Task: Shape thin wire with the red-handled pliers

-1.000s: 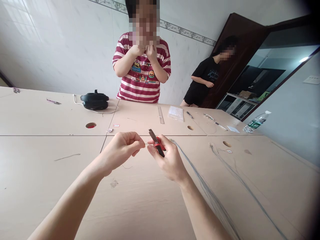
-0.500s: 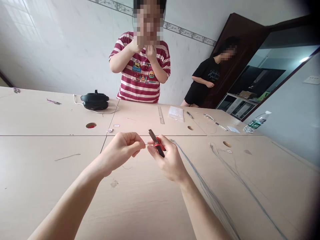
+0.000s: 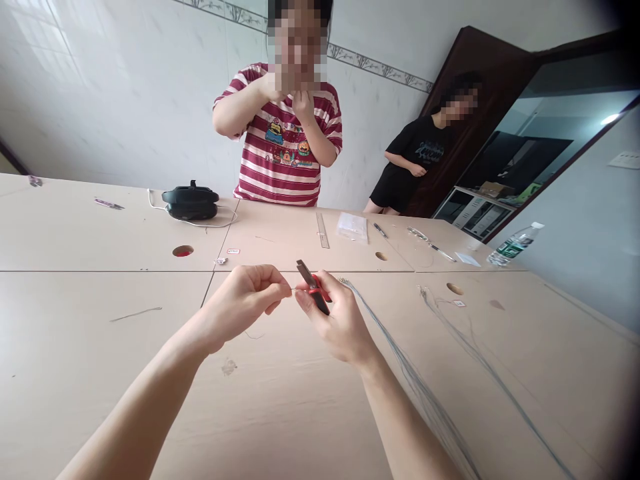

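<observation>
Over the middle of the table, my left hand (image 3: pixel 245 297) is closed, pinching a very thin wire (image 3: pixel 293 289) between thumb and index finger. The short visible piece of that wire runs across to the fingertips of my right hand (image 3: pixel 343 317). Red-handled pliers (image 3: pixel 306 275) with dark jaws lie in my right hand, jaws pointing up and away from me. That hand's thumb and index finger meet at the wire's other side; most of the handles are hidden in the palm. Just right of it, a bundle of long grey wires (image 3: pixel 395 347) stretches toward the table's near edge.
Another wire bundle (image 3: pixel 480 357) lies further right. Beyond my hands are a black device (image 3: pixel 190 202) with a white cable, a ruler (image 3: pixel 323 231), a plastic bag (image 3: pixel 352 228), pens and a water bottle (image 3: pixel 515 243). A person in a striped shirt (image 3: pixel 285 153) stands opposite; another stands near the door.
My hands, the wire and the pliers hold almost the same position. Opposite, the striped-shirt person's elbow has shifted slightly outward, and the person near the door has moved a little to the right.
</observation>
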